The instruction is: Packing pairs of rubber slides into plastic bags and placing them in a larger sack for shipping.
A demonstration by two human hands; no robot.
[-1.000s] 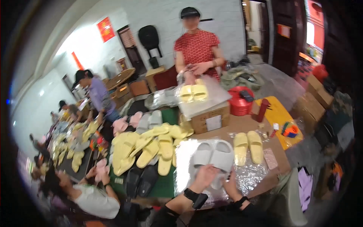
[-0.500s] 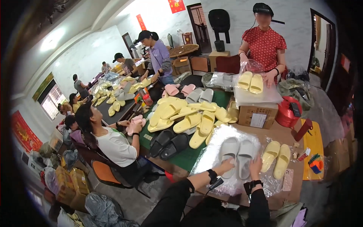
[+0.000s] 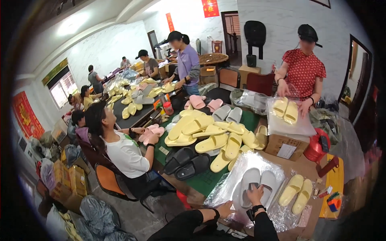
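Observation:
A pair of grey slippers (image 3: 268,181) lies on clear plastic film (image 3: 221,193) in front of me. My right hand (image 3: 255,195) reaches over the pair, its fingers closed at the inner edges of both slippers near their straps. Beside the film's near left edge is my left hand (image 3: 225,209), its thumb and fingers apart and nothing seen in them. To the right of the grey pair, yellow slippers (image 3: 290,190) rest on another piece of clear film.
A heap of yellow slippers (image 3: 212,143) and black slippers (image 3: 193,166) covers the table ahead. A cardboard box (image 3: 286,147) stands at the back right, near a red twine roll (image 3: 317,145) and a yellow board (image 3: 335,176). Co-workers handle slippers across and to the left.
My left hand has come off the grey slippers and moved left and nearer, to the film's edge. My right hand has shifted from the right slipper's outer side to between the two. The view has turned.

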